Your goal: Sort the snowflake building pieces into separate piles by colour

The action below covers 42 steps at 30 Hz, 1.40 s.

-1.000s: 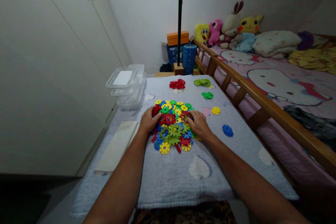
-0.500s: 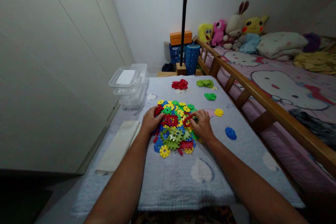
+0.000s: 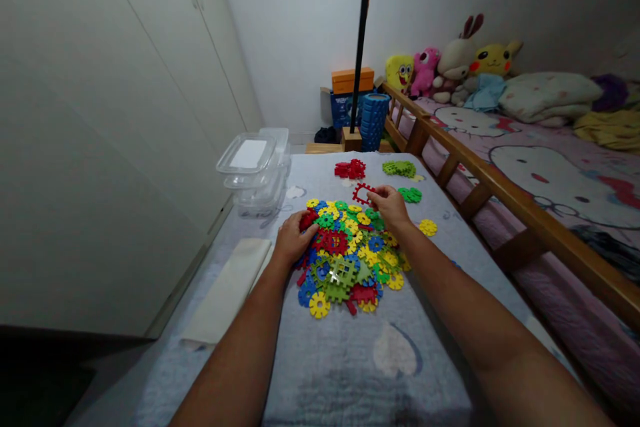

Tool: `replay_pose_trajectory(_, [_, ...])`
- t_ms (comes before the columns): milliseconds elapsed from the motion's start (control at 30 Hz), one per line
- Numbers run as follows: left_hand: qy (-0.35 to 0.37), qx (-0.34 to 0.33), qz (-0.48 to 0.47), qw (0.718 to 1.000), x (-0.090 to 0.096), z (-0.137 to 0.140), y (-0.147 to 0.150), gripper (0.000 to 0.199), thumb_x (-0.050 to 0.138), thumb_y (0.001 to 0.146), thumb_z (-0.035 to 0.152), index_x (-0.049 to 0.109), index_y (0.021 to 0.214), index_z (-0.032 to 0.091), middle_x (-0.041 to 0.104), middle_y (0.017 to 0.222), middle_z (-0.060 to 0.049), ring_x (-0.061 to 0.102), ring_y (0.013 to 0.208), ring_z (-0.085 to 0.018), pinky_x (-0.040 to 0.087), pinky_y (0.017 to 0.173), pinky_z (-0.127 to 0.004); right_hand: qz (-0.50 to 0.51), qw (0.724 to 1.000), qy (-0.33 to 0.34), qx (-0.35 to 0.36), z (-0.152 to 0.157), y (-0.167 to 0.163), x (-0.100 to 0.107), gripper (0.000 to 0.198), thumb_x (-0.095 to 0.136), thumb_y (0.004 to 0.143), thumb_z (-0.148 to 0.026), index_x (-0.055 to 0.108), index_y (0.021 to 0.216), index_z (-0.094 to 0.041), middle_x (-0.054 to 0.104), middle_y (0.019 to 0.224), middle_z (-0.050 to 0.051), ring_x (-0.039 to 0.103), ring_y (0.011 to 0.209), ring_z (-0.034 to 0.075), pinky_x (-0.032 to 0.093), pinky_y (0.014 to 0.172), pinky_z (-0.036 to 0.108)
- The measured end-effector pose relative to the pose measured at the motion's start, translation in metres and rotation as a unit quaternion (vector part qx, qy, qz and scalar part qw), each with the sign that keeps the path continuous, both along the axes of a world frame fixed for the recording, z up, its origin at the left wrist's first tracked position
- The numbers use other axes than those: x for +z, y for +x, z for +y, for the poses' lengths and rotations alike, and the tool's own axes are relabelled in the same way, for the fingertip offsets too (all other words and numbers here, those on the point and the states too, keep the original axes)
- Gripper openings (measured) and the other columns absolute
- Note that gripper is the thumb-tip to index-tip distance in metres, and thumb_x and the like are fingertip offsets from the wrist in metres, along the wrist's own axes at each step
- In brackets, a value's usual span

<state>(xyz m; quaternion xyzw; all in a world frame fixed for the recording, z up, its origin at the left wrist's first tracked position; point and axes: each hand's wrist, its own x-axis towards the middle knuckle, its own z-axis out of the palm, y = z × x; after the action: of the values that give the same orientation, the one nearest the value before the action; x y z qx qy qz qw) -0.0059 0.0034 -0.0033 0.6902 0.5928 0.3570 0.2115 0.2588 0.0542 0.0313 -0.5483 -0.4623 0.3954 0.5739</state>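
A heap of toothed plastic building pieces (image 3: 354, 233) in red, yellow, blue and green lies in the middle of the table. My right hand (image 3: 391, 205) pinches a red square-frame building piece (image 3: 362, 193) just above the far side of the heap. At the heap's left edge, my left hand (image 3: 295, 237) has its fingers curled round red building pieces (image 3: 309, 218); how many is hidden. Beyond the right hand lie a small red pile (image 3: 351, 169), a light-green pile (image 3: 399, 169) and green discs (image 3: 410, 195). Yellow discs (image 3: 428, 227) sit right of my forearm, which mostly covers blue discs.
Stacked clear plastic containers (image 3: 255, 173) stand at the table's back left, with a folded cream cloth (image 3: 233, 290) nearer. A wooden bed rail (image 3: 470, 163) runs along the right side. A black pole (image 3: 361, 47) rises behind the table.
My right hand has lifted the red frame piece out of the heap and carried it away from me, towards the small red pile. My left hand stays at the heap's left edge. The view has shifted slightly.
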Motion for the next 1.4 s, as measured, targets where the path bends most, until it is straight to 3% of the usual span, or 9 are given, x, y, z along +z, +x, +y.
replay_pose_trajectory(267, [0.011,0.003,0.001,1.000,-0.001,-0.001,0.000,0.040,0.063,0.084,0.039,0.063,0.119,0.019,0.068,0.124,-0.011,0.062,0.115,-0.028,0.047,0.102,-0.046,0.105,0.984,-0.115,-0.086,0.067,-0.020,-0.003,0.024,0.076,0.075,-0.019,0.052,0.075,-0.018,0.056,0.051,-0.008,0.054,0.043,0.006,0.037,0.038,0.011])
replay_pose_trajectory(533, [0.004,0.004,-0.002,1.000,0.000,-0.002,0.000,0.040,0.063,0.085,0.039,0.062,0.120,0.020,0.067,0.127,-0.011,0.061,0.117,-0.028,0.046,0.103,-0.047,0.159,0.969,-0.145,-0.118,0.112,-0.040,-0.008,0.026,0.071,0.080,-0.012,0.046,0.075,-0.019,0.054,0.048,-0.009,0.055,0.040,0.006,0.041,0.037,0.010])
replay_pose_trajectory(700, [0.002,0.004,-0.001,1.000,0.001,-0.002,0.001,0.040,0.063,0.085,0.038,0.061,0.121,0.020,0.067,0.126,-0.011,0.061,0.117,-0.028,0.046,0.104,-0.048,0.201,0.963,-0.145,-0.109,0.128,-0.047,-0.007,0.020,0.061,0.081,-0.004,0.048,0.076,-0.019,0.058,0.053,-0.006,0.060,0.047,0.007,0.051,0.046,0.014])
replay_pose_trajectory(1200, [0.001,0.009,0.003,1.000,0.005,-0.004,0.003,0.039,0.063,0.085,0.037,0.062,0.121,0.021,0.067,0.125,-0.009,0.061,0.117,-0.027,0.045,0.104,-0.045,0.221,0.972,-0.068,0.026,0.108,-0.035,-0.003,0.013,0.062,0.066,-0.009,0.062,0.077,-0.017,0.065,0.069,-0.002,0.064,0.066,0.009,0.054,0.064,0.020])
replay_pose_trajectory(1300, [-0.001,0.008,0.006,1.000,0.006,-0.004,0.003,0.039,0.063,0.085,0.037,0.062,0.120,0.021,0.067,0.124,-0.010,0.061,0.117,-0.028,0.046,0.104,-0.045,0.126,0.988,-0.054,0.071,0.093,-0.033,-0.004,0.013,0.062,0.068,-0.013,0.065,0.079,-0.018,0.068,0.075,-0.002,0.062,0.069,0.010,0.052,0.064,0.021])
replay_pose_trajectory(1400, [0.002,0.009,0.000,1.000,0.006,-0.004,0.003,0.038,0.064,0.085,0.037,0.062,0.119,0.022,0.068,0.124,-0.010,0.061,0.116,-0.028,0.046,0.103,-0.046,-0.038,0.987,-0.046,0.149,0.077,-0.043,-0.005,0.015,0.061,0.072,-0.015,0.069,0.084,-0.017,0.071,0.084,0.001,0.064,0.076,0.013,0.053,0.074,0.026])
